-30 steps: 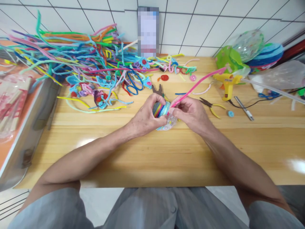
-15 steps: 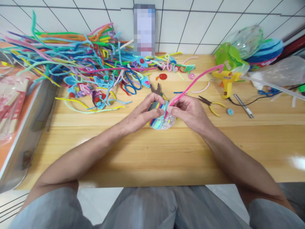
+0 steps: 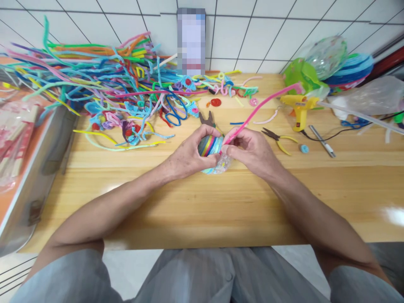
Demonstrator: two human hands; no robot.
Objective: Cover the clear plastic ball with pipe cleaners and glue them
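Note:
A small rounded object, clear at its right end and wrapped in striped blue, yellow and pink pipe cleaners, sits between both hands above the table. My left hand is closed round its left side, thumb in front and fingers behind. In my right hand a pink pipe cleaner is pinched against the wrapped part. Its long free end arcs up and right towards the glue gun. Pliers with dark jaws lie just behind the left hand; the fingers partly hide them.
A large heap of coloured pipe cleaners fills the back left, with blue scissors beside it. A phone leans on the tiled wall. To the right lie a yellow glue gun, yellow-handled pliers and a utility knife.
The wrapped object has turned slightly in the left hand, showing more of its stripes. The pink pipe cleaner's free end has swung a little to the right.

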